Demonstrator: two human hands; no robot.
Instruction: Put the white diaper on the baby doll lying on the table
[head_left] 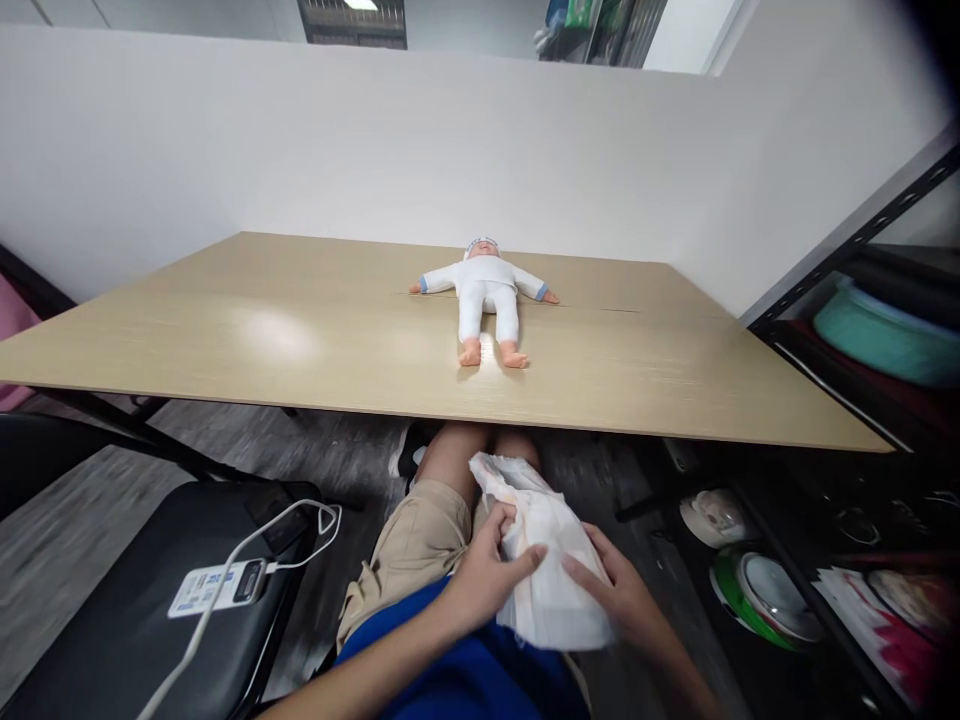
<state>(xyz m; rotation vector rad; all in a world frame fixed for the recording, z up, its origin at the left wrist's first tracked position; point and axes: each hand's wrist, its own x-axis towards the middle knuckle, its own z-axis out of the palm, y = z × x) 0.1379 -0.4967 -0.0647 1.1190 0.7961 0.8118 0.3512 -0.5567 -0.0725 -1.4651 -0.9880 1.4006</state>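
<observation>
A white, soft diaper (553,618) with ruffled edges is held above my lap, below the table's front edge. My left hand (486,568) grips its left side, with the thumb lying across the front. On the right side, my right hand (616,588) pinches it between the thumb and fingers, some of which are hidden behind it. A baby doll (486,290) in a white outfit with blue cuffs lies on its back on the wooden table (337,345). Its arms are spread and its bare feet point toward me. Neither hand touches the doll.
At the left, a black chair (135,600) bears a white power bank (217,588) with a cable (206,615). Black shelving at the right holds a teal basin (885,330) and several containers. A white wall (337,150) stands behind the table.
</observation>
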